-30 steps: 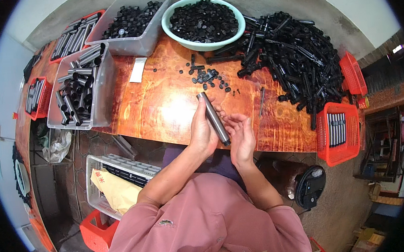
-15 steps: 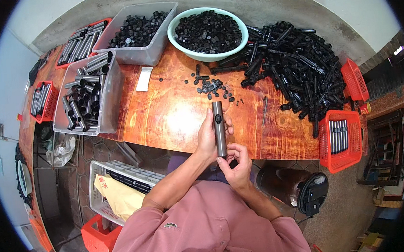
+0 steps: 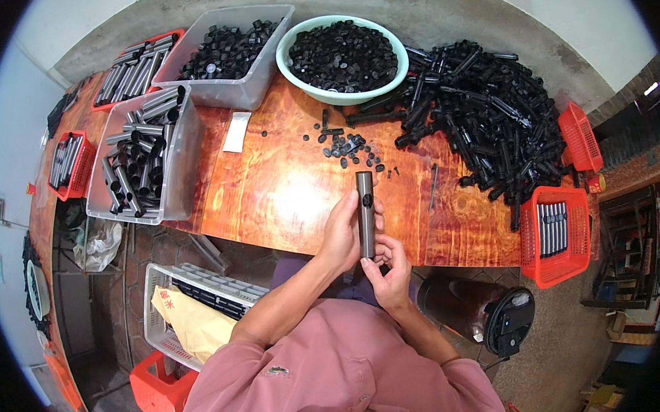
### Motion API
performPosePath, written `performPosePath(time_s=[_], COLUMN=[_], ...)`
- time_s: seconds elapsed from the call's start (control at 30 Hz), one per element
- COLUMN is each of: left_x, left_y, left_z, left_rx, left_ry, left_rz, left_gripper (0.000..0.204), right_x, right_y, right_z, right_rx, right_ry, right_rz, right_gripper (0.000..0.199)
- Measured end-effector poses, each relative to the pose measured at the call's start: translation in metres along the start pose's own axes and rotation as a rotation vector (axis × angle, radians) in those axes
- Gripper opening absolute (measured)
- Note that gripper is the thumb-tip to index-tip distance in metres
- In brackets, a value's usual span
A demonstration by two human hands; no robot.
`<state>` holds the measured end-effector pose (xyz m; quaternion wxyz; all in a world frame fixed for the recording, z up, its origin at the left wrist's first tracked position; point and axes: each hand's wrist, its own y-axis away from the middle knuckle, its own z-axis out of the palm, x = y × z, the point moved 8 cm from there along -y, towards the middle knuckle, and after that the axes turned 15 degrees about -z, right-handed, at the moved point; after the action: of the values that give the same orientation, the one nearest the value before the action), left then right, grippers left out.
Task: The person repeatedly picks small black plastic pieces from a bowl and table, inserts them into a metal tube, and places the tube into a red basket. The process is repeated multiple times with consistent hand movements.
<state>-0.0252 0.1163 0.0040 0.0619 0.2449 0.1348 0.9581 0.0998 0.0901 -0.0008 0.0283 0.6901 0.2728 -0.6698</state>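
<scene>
A dark grey metal tube stands lengthwise between my hands, over the table's front edge. It has a round dark hole in its side, near the upper part. My left hand wraps the tube from the left, its thumb along the side near the hole. The fingers of my right hand close on the tube's lower end, with the thumb at the rim. Beyond the tube lie small black caps scattered on the wooden table.
A green basin holds small black parts. Right of it sprawls a heap of black tubes. Clear bins and red baskets hold tubes and caps. A thin rod and white paper lie on the table.
The tube and both hands have shifted slightly right and down in the picture. My right thumb has turned more upright at the tube's lower end.
</scene>
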Motion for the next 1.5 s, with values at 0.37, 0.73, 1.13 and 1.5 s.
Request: performPosePath(time_s=[0.37,0.73,1.13,1.5], left_x=[0.0,0.002,-0.024,-0.021], left_y=[0.026,0.013,0.001,-0.001], left_z=[0.022,-0.013,-0.048,-0.053], left_rx=[-0.239,0.105,0.107,0.029], left_ry=[-0.479,-0.283,-0.275,-0.22], left_rz=[0.077,0.113,-0.166,-0.168], left_gripper=[0.056,0.042,0.035,0.042], right_x=[0.014,0.017,0.035,0.039], right_y=[-0.002,-0.009,-0.128,-0.114], right_z=[-0.015,-0.013,-0.12,-0.152], right_rx=[0.034,-0.099,-0.029,0.162], right_ry=[0.218,-0.047,1.149,0.995], right_rz=[0.018,0.099,0.184,0.152], right_gripper=[0.036,0.031,0.02,0.021])
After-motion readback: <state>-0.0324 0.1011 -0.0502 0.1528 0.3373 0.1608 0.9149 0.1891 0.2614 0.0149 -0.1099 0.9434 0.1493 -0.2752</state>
